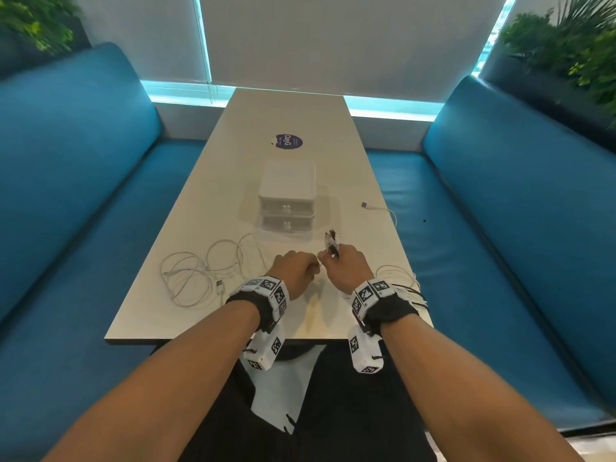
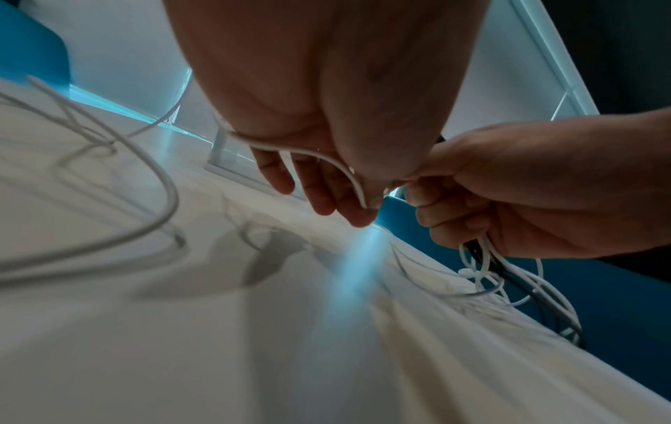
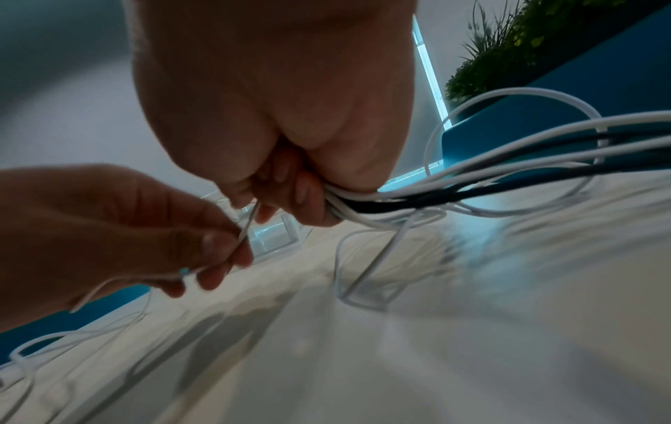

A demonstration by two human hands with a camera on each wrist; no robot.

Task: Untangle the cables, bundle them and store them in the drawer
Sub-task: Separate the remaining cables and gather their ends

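Note:
My right hand (image 1: 341, 263) grips a bundle of white and black cables (image 3: 472, 183), and their plug ends (image 1: 331, 240) stick up above the fist. The bundle trails back over my right wrist to loops (image 1: 396, 273) on the table. My left hand (image 1: 295, 270) pinches one thin white cable (image 2: 341, 169) between thumb and fingers, right beside the right hand. That cable runs left to a loose tangle of white cables (image 1: 200, 271) on the table. A small white two-drawer box (image 1: 287, 198) stands behind the hands, both drawers closed.
Another white cable with a USB plug (image 1: 380, 210) lies near the table's right edge. A round purple sticker (image 1: 286, 141) sits further back. Blue benches (image 1: 83, 201) flank the long white table (image 1: 300, 111); plants (image 1: 573, 45) stand in the corners.

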